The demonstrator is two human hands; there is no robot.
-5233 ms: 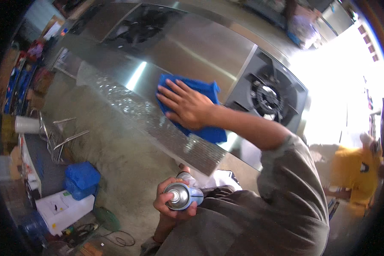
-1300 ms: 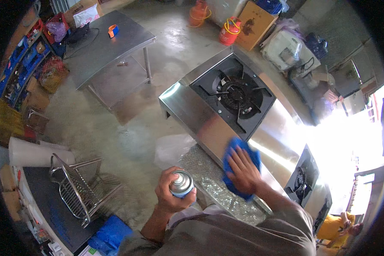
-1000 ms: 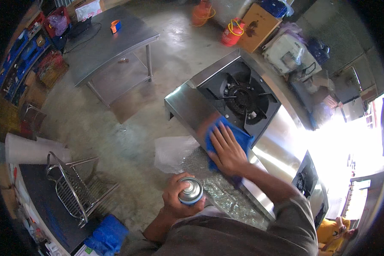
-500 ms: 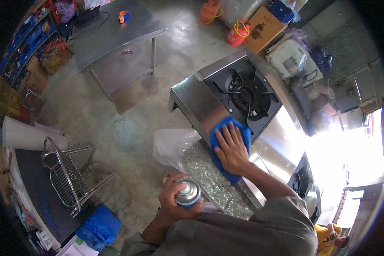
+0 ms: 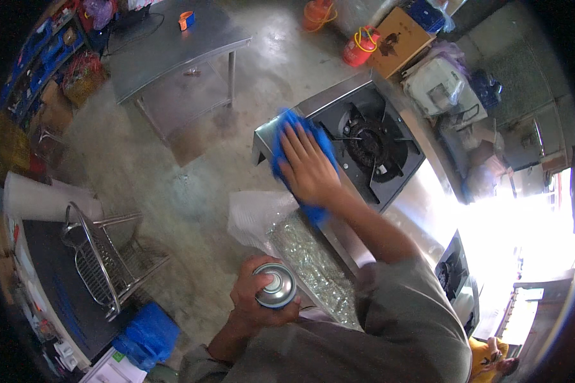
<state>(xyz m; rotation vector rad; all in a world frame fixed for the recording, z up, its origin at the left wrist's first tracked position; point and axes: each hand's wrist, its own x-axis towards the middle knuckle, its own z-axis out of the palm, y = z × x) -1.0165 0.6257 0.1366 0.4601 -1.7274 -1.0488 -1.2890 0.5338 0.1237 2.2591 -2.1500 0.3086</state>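
My left hand is closed around an aerosol can, upright in front of my body, with the thumb on its top. My right hand lies flat on a blue cloth, fingers stretched out, pressing it against the steel front ledge of a gas stove. The cloth and hand are slightly blurred and hide part of that ledge. Beside them sits a black burner with its pan supports.
Bubble wrap hangs along the stove's near side. A steel table stands far left, a wire rack at left. Red gas cylinders and a cardboard box are behind. A second burner is at right, near a person in yellow.
My right hand has slid the blue cloth away from me and to the left along the stove's ledge. My left hand keeps the can in nearly the same place.
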